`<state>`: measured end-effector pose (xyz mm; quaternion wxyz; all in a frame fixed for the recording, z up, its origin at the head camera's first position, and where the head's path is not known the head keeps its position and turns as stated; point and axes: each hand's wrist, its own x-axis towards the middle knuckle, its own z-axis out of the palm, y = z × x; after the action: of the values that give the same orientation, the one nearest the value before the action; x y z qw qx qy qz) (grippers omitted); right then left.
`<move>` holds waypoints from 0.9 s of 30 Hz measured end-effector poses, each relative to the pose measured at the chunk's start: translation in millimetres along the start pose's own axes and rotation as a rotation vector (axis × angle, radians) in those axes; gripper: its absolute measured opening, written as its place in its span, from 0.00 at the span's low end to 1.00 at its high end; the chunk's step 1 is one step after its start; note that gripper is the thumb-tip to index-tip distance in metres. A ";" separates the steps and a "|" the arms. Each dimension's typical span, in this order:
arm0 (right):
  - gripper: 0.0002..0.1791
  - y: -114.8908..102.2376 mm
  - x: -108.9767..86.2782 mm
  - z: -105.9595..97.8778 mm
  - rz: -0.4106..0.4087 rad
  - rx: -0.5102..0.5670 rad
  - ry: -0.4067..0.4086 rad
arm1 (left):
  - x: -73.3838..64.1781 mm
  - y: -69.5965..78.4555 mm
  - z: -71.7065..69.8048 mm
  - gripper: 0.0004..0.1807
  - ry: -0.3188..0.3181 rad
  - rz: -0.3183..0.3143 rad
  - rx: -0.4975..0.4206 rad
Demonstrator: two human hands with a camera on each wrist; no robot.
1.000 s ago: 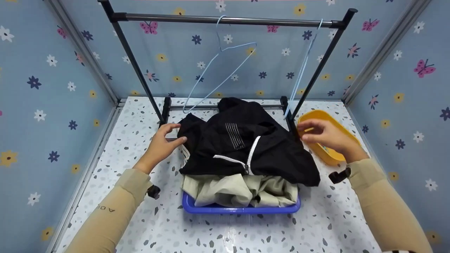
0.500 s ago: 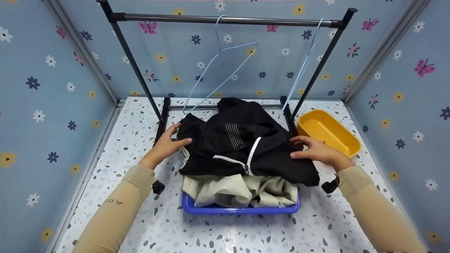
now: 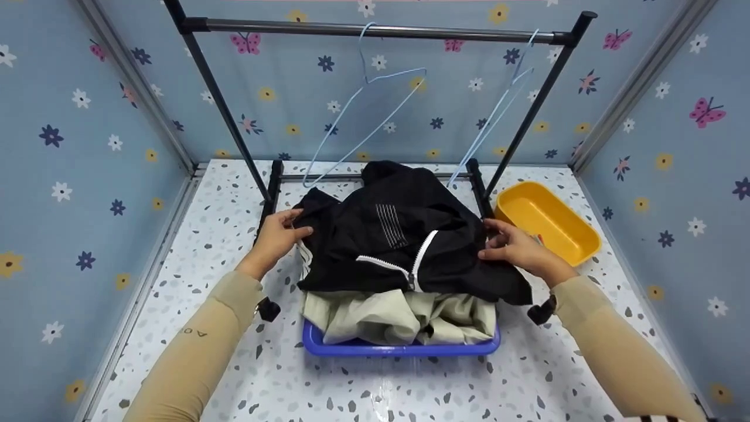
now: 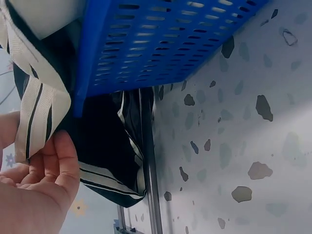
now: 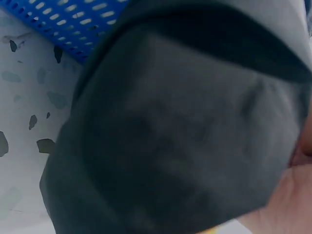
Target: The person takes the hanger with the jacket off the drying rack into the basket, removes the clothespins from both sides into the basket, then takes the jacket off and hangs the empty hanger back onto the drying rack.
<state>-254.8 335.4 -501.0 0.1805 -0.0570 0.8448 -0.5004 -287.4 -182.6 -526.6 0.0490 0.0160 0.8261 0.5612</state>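
Note:
A black jacket (image 3: 357,228) with a white zipper and white side stripes lies heaped over a blue basket (image 3: 404,351). Beneath it, crumpled pale green cloth (image 3: 375,316) fills the basket's front. My left hand (image 3: 276,239) pinches the jacket's left edge; in the left wrist view, its thumb and fingers (image 4: 66,158) hold the striped part (image 4: 36,109). On the opposite edge, my right hand (image 3: 521,249) grips the jacket between thumb and fingers. Dark cloth (image 5: 185,131) hides most of that hand in the right wrist view.
A black clothes rack (image 3: 293,27) stands behind, with a blue wire hanger (image 3: 351,105) and another blue hanger (image 3: 498,111) on its bar. At the right sits a yellow tray (image 3: 571,231) with small items partly hidden by my hand. Flower-patterned walls enclose the speckled surface (image 3: 234,375).
My right hand has moved left from over the yellow tray onto the jacket's right edge and taken hold. My left hand has closed on the left edge. The right hanger has swung.

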 end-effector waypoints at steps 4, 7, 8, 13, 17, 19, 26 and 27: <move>0.37 0.6 5.2 4.2 -0.058 -0.064 0.013 | -1.3 0.0 1.0 0.21 0.012 0.015 0.005; 0.22 0.5 7.2 9.1 -0.115 -0.144 0.043 | -2.5 0.1 1.6 0.14 0.023 0.015 -0.001; 0.18 -0.1 7.5 10.6 -0.131 -0.163 0.057 | -2.9 0.1 1.5 0.14 0.028 0.015 -0.001; 0.09 -4.1 9.7 12.1 -0.176 -0.229 0.129 | -4.9 1.2 -2.9 0.17 0.061 0.059 0.014; 0.10 -11.1 8.3 9.0 -0.160 -0.209 0.215 | -6.3 3.1 -8.8 0.16 0.059 0.085 -0.039; 0.10 -15.4 7.4 7.3 -0.144 -0.184 0.244 | -6.3 4.4 -11.0 0.13 0.062 0.101 -0.085; 0.04 -31.6 6.2 6.8 -0.116 0.067 0.248 | -11.6 19.3 -16.7 0.10 0.070 0.175 -0.197; 0.03 -34.4 5.8 6.9 -0.122 0.120 0.254 | -12.9 22.1 -17.3 0.10 0.067 0.178 -0.214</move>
<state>-260.6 311.1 -475.7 0.0447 -0.0335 0.8245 -0.5631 -276.9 -191.5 -498.9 -0.0272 0.0653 0.7579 0.6485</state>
